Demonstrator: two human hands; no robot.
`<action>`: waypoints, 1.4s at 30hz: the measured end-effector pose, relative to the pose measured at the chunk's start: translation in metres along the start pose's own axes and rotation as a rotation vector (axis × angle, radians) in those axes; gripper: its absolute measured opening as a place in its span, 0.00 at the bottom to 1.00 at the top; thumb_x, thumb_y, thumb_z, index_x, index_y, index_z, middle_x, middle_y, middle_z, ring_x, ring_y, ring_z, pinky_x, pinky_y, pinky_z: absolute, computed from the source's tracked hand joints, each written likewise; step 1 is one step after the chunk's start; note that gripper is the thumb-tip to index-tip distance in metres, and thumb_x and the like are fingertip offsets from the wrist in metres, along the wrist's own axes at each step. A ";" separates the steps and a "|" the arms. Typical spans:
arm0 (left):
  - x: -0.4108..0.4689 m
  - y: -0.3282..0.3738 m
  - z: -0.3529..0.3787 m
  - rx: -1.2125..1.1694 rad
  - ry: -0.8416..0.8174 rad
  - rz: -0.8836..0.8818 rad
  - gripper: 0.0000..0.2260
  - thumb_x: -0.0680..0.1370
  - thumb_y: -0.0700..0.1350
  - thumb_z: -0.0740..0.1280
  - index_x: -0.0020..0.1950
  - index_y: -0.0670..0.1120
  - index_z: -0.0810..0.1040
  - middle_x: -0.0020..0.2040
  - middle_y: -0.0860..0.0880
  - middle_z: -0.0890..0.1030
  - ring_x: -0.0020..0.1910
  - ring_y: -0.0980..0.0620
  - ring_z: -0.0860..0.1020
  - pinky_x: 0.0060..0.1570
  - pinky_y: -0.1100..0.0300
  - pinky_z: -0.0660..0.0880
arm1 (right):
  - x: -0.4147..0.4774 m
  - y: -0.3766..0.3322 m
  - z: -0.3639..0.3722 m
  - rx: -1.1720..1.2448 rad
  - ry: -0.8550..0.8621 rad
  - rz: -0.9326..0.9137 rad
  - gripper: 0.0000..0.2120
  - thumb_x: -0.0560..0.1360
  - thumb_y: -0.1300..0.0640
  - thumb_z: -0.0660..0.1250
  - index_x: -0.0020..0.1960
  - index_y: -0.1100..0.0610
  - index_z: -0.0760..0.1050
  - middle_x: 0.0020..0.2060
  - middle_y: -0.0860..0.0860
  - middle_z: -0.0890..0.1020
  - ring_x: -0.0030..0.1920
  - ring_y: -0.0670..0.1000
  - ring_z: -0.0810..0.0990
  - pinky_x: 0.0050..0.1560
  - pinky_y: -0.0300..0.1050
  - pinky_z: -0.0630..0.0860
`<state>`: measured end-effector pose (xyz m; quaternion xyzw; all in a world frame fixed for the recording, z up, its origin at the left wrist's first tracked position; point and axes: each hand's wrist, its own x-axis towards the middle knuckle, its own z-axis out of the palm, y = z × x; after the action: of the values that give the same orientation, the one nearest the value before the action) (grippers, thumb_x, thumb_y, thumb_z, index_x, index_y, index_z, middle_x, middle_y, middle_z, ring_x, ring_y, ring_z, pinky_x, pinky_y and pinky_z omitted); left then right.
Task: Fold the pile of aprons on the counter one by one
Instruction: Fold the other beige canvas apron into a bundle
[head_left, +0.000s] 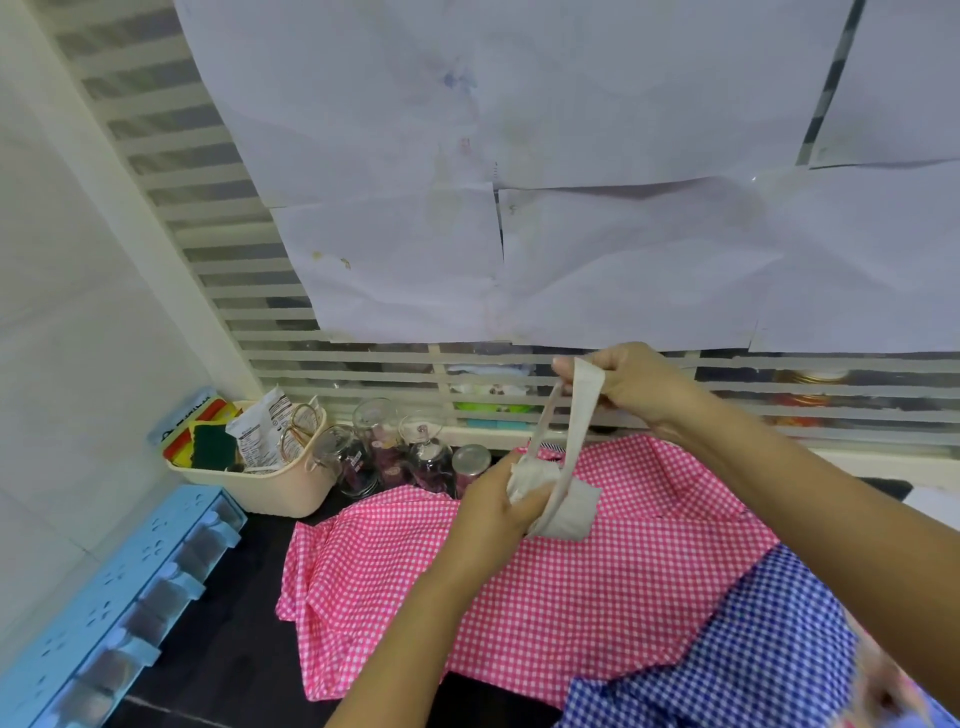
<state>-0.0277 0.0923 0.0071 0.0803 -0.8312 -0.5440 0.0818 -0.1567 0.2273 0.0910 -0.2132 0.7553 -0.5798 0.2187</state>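
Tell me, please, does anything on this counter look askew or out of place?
Nothing spilled or broken. The pink gingham apron lies rumpled, its left edge bunched, with the blue gingham apron overlapping its right corner.

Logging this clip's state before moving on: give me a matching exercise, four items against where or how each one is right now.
Things:
1. cream apron bundle
2. cream strap
3. pink checked apron
4. blue checked apron

States:
A. spread on the dark counter
B. pulled upward by the right hand
C. lying over the pink one's near right corner
D. gripped in the left hand

Pairs: 1-D, 2-B, 3-A, 4-C.
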 end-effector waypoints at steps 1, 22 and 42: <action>0.000 -0.001 -0.002 -0.017 -0.033 0.010 0.08 0.77 0.49 0.68 0.53 0.49 0.77 0.45 0.55 0.81 0.44 0.61 0.79 0.39 0.71 0.72 | 0.001 0.000 -0.001 -0.019 0.040 -0.071 0.12 0.72 0.50 0.70 0.44 0.60 0.79 0.40 0.52 0.84 0.43 0.49 0.82 0.49 0.42 0.79; 0.003 0.010 -0.017 -0.159 0.359 -0.036 0.07 0.78 0.39 0.66 0.46 0.51 0.79 0.43 0.51 0.83 0.40 0.58 0.81 0.38 0.68 0.75 | -0.041 -0.005 0.034 0.275 -0.462 -0.271 0.12 0.73 0.69 0.65 0.52 0.58 0.82 0.60 0.46 0.80 0.61 0.46 0.78 0.55 0.38 0.77; 0.034 0.061 -0.033 0.155 0.131 0.527 0.14 0.72 0.32 0.69 0.49 0.50 0.82 0.58 0.57 0.69 0.61 0.60 0.69 0.58 0.71 0.67 | -0.031 0.017 0.020 0.718 -0.073 -0.020 0.21 0.77 0.54 0.63 0.61 0.69 0.74 0.56 0.62 0.81 0.59 0.57 0.80 0.63 0.53 0.74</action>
<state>-0.0564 0.0788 0.0778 -0.0977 -0.8556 -0.4322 0.2677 -0.1212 0.2339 0.0726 -0.1508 0.4931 -0.8022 0.3010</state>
